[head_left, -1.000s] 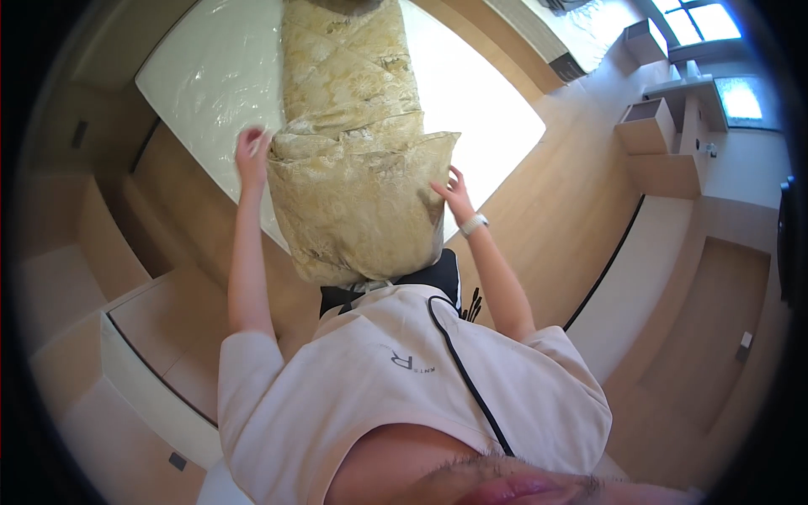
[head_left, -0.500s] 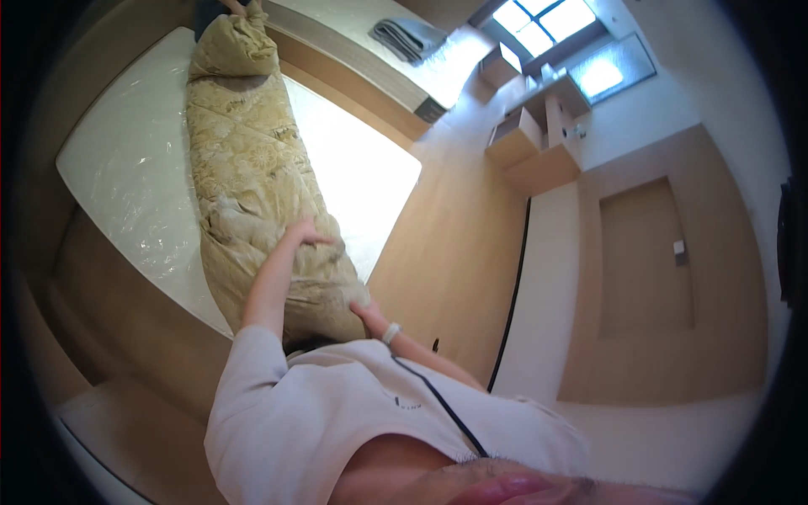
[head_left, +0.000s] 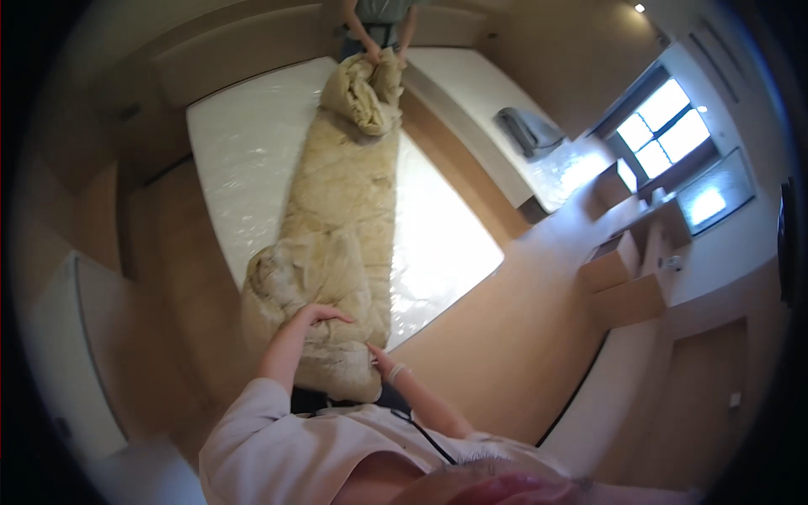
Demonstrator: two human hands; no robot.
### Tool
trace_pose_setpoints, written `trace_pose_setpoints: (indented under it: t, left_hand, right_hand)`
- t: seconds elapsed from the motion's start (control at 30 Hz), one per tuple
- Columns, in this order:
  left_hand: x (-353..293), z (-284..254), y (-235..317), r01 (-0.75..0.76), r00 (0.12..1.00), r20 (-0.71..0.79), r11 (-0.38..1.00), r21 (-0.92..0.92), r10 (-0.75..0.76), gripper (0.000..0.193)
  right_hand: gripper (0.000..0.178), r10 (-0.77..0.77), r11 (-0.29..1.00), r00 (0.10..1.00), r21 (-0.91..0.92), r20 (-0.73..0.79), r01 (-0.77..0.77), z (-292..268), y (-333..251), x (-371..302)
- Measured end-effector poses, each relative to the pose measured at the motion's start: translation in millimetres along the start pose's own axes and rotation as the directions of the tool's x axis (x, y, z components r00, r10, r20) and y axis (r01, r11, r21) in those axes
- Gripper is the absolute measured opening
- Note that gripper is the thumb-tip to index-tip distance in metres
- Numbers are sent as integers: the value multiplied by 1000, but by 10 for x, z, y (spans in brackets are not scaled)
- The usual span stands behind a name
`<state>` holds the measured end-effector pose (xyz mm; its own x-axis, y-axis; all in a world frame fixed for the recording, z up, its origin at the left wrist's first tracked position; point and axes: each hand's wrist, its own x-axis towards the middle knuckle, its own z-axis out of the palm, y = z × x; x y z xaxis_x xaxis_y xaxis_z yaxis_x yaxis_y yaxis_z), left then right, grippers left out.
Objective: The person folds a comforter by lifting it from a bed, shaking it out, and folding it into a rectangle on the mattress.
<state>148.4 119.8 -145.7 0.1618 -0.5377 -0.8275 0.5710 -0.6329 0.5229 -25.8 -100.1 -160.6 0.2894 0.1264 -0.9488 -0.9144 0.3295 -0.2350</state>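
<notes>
A long beige-gold patterned quilt point(head_left: 341, 189), folded into a narrow strip, lies over a white plastic-covered mattress point(head_left: 244, 143). Its near end is folded over into a thick, bulky bundle close to my body. My left hand point(head_left: 324, 314) rests on top of that bundle, fingers stretched out together. At the bundle's right side my right hand point(head_left: 384, 360) grips the quilt's edge, its fingertips partly hidden by the fabric. At the far end, another person's hands point(head_left: 379, 57) hold a rolled part of the same quilt.
A second plastic-covered mattress point(head_left: 467, 93) stands right of the bed, with a folded grey cloth item point(head_left: 528, 133) on it. Wooden drawer units point(head_left: 627, 278) line the right, below a window point(head_left: 665, 126). Wood floor point(head_left: 480, 353) runs along the bed's right side.
The view has tilted up, showing more of the other person. The near end of the quilt has been folded further forward, away from me, with my hands on it. The far roll looks more turned.
</notes>
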Motion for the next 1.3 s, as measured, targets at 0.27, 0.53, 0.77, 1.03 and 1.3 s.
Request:
trace_pose_setpoints:
  t: [0.27,0.53,0.77,1.03,1.3]
  left_hand:
    - [-225,1158,-6,-65,880,-421,934,351,219,88]
    - [-208,1085,-1365,-351,649,-372,695,627,663,43]
    - [-1934,854,-1959,-931,249,-822,360,-57,513,27]
    - [-4862,723,-3546,-987,36,-998,-159,-26,-60,46]
    - [-6025,1417,-5449,-974,-223,-951,86,210,-212,41]
  right_hand:
    - [66,144,956,950,208,276,-205,166,278,-15]
    - [56,-46,980,968,198,246,-3,-103,1025,-78]
    - [26,-856,368,251,-192,-452,910,-445,509,-902]
    - [19,-678,182,-563,-850,-473,495,-2298,587,-3017]
    - [24,-225,151,-486,-523,-845,839,-3571,1641,-4366]
